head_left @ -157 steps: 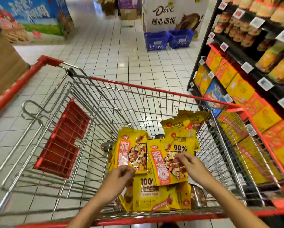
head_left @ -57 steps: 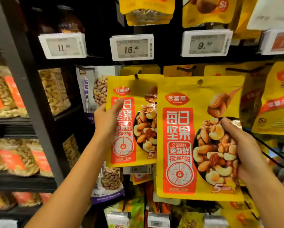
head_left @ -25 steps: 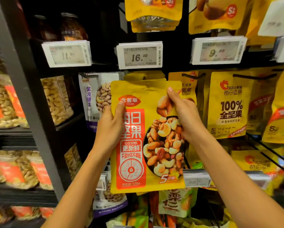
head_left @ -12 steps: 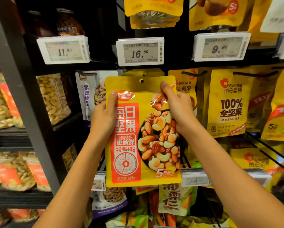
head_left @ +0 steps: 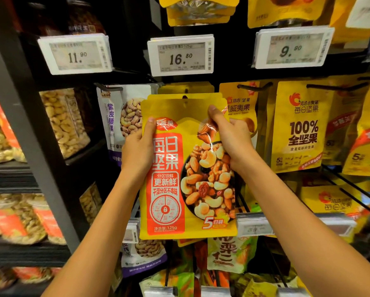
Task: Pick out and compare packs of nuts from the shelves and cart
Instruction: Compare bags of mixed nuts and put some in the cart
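Two stacked yellow-and-orange packs of mixed nuts (head_left: 188, 221) are held upright against the shelf, one just behind the other, under the 16.80 price tag (head_left: 180, 55). My left hand (head_left: 138, 150) grips their left edge with the thumb on the front. My right hand (head_left: 233, 136) pinches the upper right part. The hang holes sit level with the black peg, where more of the same packs (head_left: 185, 89) hang behind. The cart is out of view.
A white pack of cashews (head_left: 124, 116) hangs to the left. Yellow "100%" nut packs (head_left: 299, 133) hang on pegs to the right. Clear bags of cashews (head_left: 61, 121) fill the left shelves. Price tags 11.90 (head_left: 74, 54) and 9.90 (head_left: 291, 49) flank the middle one.
From the cart I turned to the shelf with one pack in each hand. The two packs came together into one stack and rose slightly toward the peg.
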`<state>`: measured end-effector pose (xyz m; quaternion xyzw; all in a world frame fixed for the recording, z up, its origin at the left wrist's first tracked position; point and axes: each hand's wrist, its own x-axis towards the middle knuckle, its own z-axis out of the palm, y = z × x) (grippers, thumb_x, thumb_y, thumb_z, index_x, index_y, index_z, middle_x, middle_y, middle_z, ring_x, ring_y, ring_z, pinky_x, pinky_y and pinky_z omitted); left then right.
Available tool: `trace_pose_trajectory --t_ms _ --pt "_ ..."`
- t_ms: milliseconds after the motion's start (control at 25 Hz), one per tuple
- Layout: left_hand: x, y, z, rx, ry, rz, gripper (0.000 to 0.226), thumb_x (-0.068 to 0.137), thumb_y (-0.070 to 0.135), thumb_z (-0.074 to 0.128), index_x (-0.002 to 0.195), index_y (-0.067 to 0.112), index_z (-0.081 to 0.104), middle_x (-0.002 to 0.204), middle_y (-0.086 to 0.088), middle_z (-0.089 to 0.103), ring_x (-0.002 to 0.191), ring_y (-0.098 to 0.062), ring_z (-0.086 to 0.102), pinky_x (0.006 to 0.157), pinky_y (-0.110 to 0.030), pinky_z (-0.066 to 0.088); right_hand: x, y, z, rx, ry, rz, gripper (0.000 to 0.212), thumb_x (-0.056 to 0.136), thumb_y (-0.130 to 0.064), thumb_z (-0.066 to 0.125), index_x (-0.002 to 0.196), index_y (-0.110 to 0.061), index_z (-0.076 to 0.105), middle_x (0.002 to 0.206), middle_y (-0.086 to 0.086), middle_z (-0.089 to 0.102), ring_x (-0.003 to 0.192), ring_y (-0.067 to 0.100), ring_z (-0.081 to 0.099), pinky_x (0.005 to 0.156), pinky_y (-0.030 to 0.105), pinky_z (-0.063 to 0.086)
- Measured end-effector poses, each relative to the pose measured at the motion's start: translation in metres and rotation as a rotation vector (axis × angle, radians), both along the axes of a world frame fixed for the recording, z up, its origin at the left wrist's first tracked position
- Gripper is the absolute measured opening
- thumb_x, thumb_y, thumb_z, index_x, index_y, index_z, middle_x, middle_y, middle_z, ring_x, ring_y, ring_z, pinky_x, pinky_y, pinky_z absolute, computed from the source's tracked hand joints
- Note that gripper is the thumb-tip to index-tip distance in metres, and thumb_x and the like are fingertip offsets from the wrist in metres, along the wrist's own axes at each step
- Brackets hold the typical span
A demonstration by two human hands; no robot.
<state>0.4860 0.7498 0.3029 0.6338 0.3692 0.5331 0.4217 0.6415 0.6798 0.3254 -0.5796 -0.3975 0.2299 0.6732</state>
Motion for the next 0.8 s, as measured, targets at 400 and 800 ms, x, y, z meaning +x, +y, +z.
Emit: trace_pose_trajectory --t_ms 400,800 --pt "0.010 0.024 -0.007 0.157 0.131 0.113 0.047 0.093 0.053 0.039 0.071 0.016 0.058 0.072 -0.004 0.068 0.070 -0.021 0.068 0.071 -0.035 0.053 0.011 0.025 -0.008 0.037 -0.149 -0.155 0.040 0.088 -0.054 0.050 0.097 -0.017 0.062 0.091 0.004 0.061 0.089 0.021 0.056 0.082 0.035 0.037" --pt "0.017 0.004 -0.093 0.886 0.632 0.322 0.050 0.096 0.030 0.039 0.142 0.011 0.037 0.149 -0.020 0.033 0.140 -0.036 0.022 0.111 -0.051 0.026 0.019 0.011 -0.102 0.318 -1.533 -0.481 0.047 0.093 -0.032 0.046 0.137 -0.016 0.045 0.143 0.011 0.046 0.135 0.033 0.036 0.107 0.047 0.035"
